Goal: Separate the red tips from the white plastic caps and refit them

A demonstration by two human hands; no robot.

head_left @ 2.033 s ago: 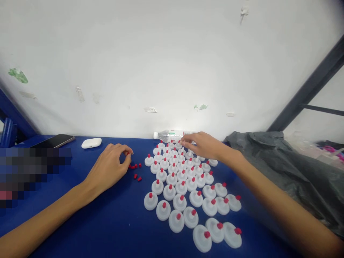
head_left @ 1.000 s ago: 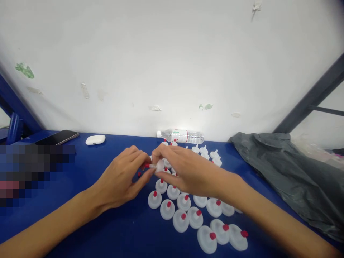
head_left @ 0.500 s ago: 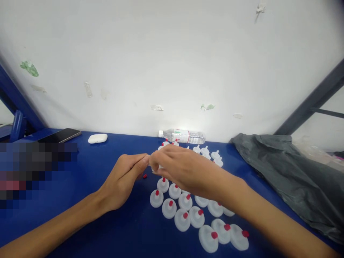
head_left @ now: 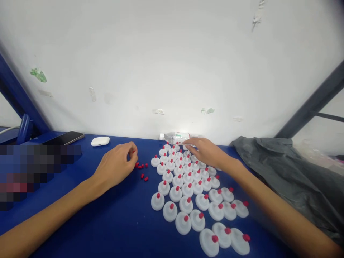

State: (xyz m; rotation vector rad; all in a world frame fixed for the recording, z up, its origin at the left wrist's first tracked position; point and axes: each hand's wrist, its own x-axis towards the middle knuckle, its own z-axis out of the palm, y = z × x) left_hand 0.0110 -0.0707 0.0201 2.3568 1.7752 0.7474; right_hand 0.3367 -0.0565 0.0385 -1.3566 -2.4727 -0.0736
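Note:
My left hand point(head_left: 118, 163) is in a pinch at the left, with a bit of a small red cap showing between thumb and fingers. Several loose red caps point(head_left: 142, 176) lie by its fingertips on the blue surface. At the back of the rows, my right hand point(head_left: 205, 152) has its fingers closed at a white round nozzle lid point(head_left: 185, 147), partly hidden by the fingers. Many white nozzle lids point(head_left: 170, 212) stand spout up in loose rows, most with a red cap on the spout. The hand and forearm hide some lids at the right.
A clear bottle point(head_left: 169, 138) lies against the wall behind the lids. A white earbud case point(head_left: 100, 141) and a phone point(head_left: 67, 137) rest at the back left. A dark grey plastic sheet point(head_left: 276, 168) covers the right side of the blue table point(head_left: 113, 229).
Both hands met in the middle over a nozzle lid and a red cap, then moved apart. My left hand went back left to the loose caps, my right hand to the far lids.

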